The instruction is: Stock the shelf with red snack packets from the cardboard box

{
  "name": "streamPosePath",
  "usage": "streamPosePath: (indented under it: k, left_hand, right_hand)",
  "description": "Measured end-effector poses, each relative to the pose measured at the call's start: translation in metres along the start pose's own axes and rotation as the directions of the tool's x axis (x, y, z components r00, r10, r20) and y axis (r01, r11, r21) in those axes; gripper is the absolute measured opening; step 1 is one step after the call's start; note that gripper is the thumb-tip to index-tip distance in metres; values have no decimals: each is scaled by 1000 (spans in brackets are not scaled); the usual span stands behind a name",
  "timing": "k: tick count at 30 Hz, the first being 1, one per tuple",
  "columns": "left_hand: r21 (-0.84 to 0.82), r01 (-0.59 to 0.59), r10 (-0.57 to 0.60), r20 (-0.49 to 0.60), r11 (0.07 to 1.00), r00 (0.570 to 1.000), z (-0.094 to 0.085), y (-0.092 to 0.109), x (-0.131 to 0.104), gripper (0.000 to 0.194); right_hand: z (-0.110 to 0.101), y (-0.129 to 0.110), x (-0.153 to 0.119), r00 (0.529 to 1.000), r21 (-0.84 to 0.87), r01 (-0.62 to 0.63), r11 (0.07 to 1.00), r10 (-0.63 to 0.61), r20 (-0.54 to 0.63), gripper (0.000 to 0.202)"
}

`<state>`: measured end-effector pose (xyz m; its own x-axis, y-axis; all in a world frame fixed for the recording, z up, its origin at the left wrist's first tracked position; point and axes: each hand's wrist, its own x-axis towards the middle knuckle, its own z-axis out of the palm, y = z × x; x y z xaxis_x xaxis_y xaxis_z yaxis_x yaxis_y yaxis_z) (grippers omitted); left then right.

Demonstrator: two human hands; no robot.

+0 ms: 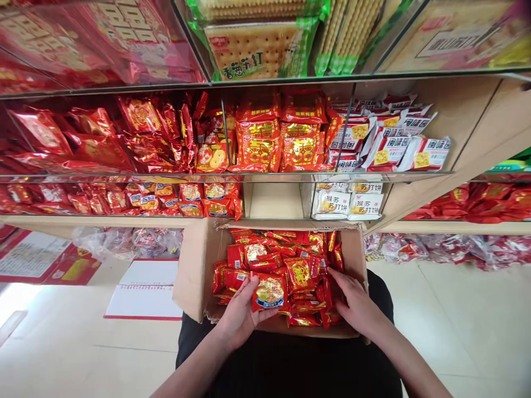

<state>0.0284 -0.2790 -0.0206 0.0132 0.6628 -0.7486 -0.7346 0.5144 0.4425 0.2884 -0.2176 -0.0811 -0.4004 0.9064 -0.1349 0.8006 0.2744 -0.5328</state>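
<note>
An open cardboard box (193, 260) full of small red snack packets (269, 260) rests on my lap. My left hand (243, 309) grips one red biscuit packet (270, 291), its printed face turned up, above the others near the box's front edge. My right hand (352, 301) reaches in at the box's right side, its fingers among the packets there. Some of its fingertips are hidden, so I cannot make out whether it grips one. Beside it lies a red packet with a gold print (299, 275).
Ahead, a glass-fronted shelf (265, 178) holds red packets, with white soda cracker packs (348, 203) at the right. One lower compartment (274, 200) shows its bare base. Green-edged cracker packs (257, 50) sit higher up. A white sheet (145, 287) lies on the floor at left.
</note>
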Motion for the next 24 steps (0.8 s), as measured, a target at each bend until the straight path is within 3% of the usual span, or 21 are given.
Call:
streamPosePath:
  k: [4,9,11,14,17,24]
  left_hand:
    - [-17,-41,40,-33,999,999,-6,-1,3,33]
    - [-133,-92,75,-131,987,989,-24,7,1,26]
    - [-167,-104,76,-166,980,983,-35,8,0,25]
    - [-178,-106,74,-176,978,982,-49,5,-1,25]
    - [-155,-120,96,-156,981,983,-55,0,-3,26]
    - [-139,-104,89,-108,985,990,-59,-1,1,31]
  right_hand:
    - [-9,-5,7,1000,-53,22,998,-23,-20,49]
    - [-13,-40,17,968,-84,134,987,-148,-201,32]
    - [-8,-62,24,956,-66,255,965,-262,-134,33]
    - [1,-88,38,922,-69,386,920,-381,66,45]
    - [7,-96,45,929,-140,360,922,-341,141,56]
    - [4,-77,37,982,-276,181,944,-161,94,56]
